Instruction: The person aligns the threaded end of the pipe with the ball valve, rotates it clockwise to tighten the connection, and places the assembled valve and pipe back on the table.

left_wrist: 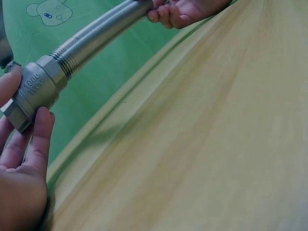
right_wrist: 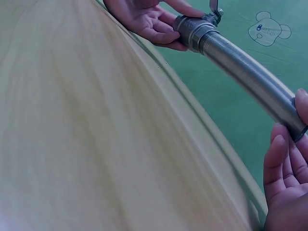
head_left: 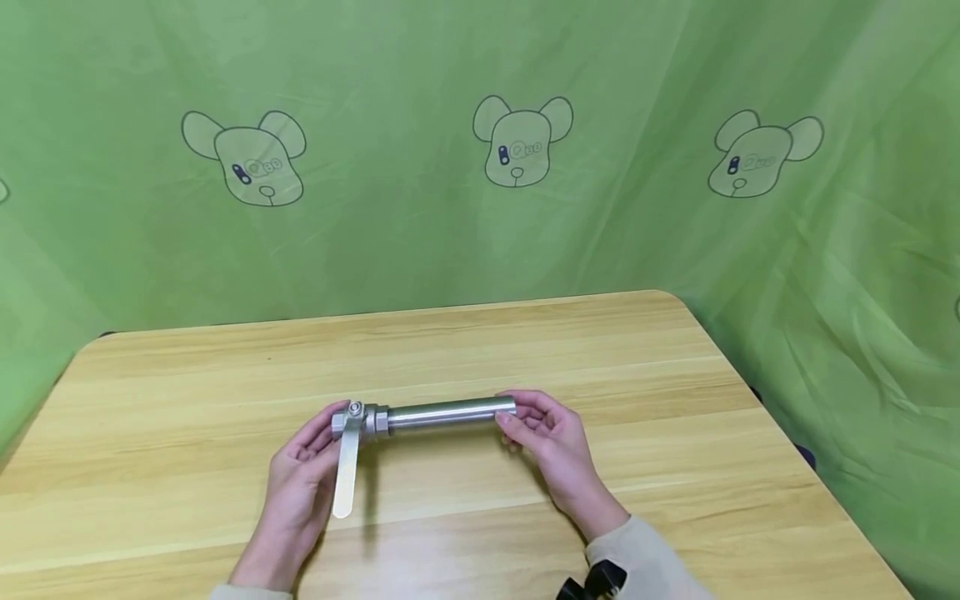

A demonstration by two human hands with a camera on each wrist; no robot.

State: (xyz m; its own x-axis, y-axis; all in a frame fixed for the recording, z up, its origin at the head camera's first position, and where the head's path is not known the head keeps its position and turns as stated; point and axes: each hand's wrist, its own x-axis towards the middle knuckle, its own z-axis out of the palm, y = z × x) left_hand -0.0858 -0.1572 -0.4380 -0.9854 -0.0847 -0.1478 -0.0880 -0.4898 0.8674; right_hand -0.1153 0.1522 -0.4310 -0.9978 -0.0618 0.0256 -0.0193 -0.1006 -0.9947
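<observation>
A metal ball valve [head_left: 372, 419] with a flat lever handle [head_left: 346, 471] is joined to a steel pipe [head_left: 442, 412]; both are held above the table. My left hand [head_left: 300, 483] grips the valve body, thumb on one side and fingers on the other. The lever points toward me. At the pipe's free end, my right hand [head_left: 551, 450] pinches the tube between thumb and fingers. In the left wrist view, raised lettering shows on the valve [left_wrist: 38, 86], and some screw threads [left_wrist: 63, 62] are exposed where the pipe enters it.
A wood-grain table [head_left: 637, 358] with rounded corners lies beneath the hands. Behind it and to the right hangs a green cloth [head_left: 405, 208] printed with bear-like heads. A black strap device [head_left: 600, 579] sits by the right sleeve [head_left: 645, 558].
</observation>
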